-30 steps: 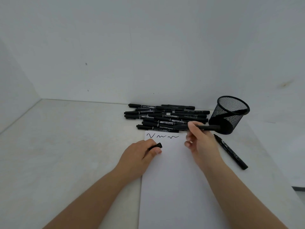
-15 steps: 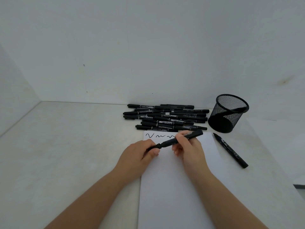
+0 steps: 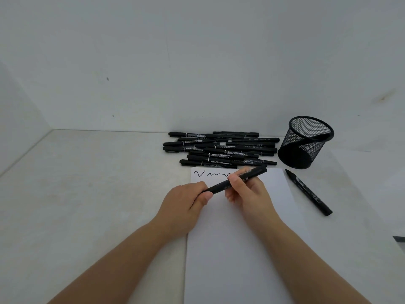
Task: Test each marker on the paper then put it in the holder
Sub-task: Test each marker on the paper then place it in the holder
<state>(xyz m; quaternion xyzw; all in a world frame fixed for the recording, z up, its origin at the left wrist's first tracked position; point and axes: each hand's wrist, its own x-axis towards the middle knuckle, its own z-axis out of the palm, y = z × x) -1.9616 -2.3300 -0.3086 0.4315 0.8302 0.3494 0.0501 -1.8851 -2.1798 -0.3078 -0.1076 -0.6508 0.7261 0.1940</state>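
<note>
A black marker (image 3: 221,185) slants over the top of the white paper (image 3: 230,249), held by both hands. My left hand (image 3: 184,205) pinches its lower left end, where the cap sits. My right hand (image 3: 249,194) grips the barrel, and the upper end points to the right. Three black squiggles (image 3: 210,174) run along the paper's top edge. The black mesh holder (image 3: 305,142) stands at the back right, with one marker leaning inside it. A pile of several black markers (image 3: 221,150) lies just beyond the paper.
One loose black marker (image 3: 309,191) lies on the table (image 3: 87,194) to the right of the paper, below the holder. White walls close the table off at the back and on the left.
My right hand brought the marker back from beside the holder to my left hand. The cap in my left fingers now meets the marker's lower end.
</note>
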